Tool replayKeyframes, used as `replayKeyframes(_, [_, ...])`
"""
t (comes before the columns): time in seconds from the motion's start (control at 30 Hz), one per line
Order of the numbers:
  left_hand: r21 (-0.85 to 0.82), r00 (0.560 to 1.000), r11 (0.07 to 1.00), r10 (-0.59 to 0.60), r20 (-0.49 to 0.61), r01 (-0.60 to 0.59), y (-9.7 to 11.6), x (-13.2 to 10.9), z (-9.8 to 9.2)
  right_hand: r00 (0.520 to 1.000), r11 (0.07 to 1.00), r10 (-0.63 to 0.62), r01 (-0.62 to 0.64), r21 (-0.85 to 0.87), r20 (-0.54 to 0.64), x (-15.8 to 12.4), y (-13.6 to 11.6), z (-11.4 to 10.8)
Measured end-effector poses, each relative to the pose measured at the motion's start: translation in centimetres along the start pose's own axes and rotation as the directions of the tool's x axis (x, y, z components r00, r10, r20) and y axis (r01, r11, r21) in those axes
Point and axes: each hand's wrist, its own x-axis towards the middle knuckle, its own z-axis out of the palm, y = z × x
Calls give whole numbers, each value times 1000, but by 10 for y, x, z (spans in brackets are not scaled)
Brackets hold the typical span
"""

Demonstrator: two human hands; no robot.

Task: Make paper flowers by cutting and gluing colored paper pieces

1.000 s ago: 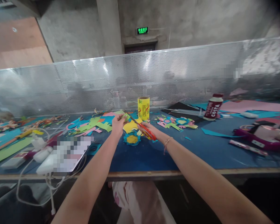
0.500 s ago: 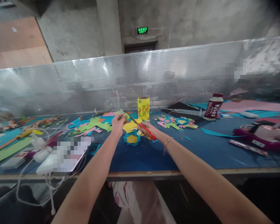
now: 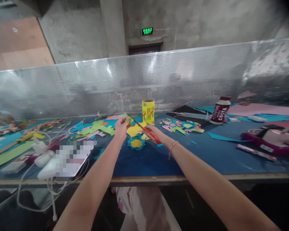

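My left hand (image 3: 121,127) pinches a small piece of green paper (image 3: 129,121) above the middle of the table. Red-handled scissors (image 3: 152,134) are in my right hand (image 3: 154,132), their blades pointing up and left to the green paper. The blade tips reach the paper's edge, though I cannot tell whether they are cutting into it. Just below my hands lies a blue paper flower with a yellow centre (image 3: 136,143). Yellow paper (image 3: 134,130) lies behind it, partly covered by the scissors.
A yellow roll (image 3: 148,112) stands behind my hands. Paper flowers (image 3: 188,124) and a Costa bottle (image 3: 220,110) are to the right, near a purple device (image 3: 269,142). Green scraps (image 3: 96,128), a phone (image 3: 80,158) and white cables (image 3: 21,192) lie left. A perforated screen (image 3: 144,77) borders the back.
The scissors' red handles have drawn closer together in my right hand. The green paper has tilted slightly in my left hand; both arms stay nearly in place.
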Motion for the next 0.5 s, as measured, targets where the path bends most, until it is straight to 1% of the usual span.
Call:
replayKeyframes(0.1, [8,1000,1000,-7,11,7,-1,1,-1,1000,1000,-8,8,-11,-17,5,3,-2])
replayKeyframes(0.23, [-15,1000,1000,-20,15,20,0,1,-2,999,1000,4,-4,0,-49,7,0,-2])
replayKeyframes(0.33, [-24,999,999,-32,12,33,0,0,-1,999,1000,-7,7,-6,-42,4,-4,-2])
replayKeyframes(0.43, [-17,999,999,-37,32,38,-1,0,0,999,998,-33,31,-49,-36,0,-5,-2])
replayKeyframes(0.5, [-16,998,999,-37,42,38,0,-1,0,1000,997,4,-5,-74,-17,-3,-5,-2])
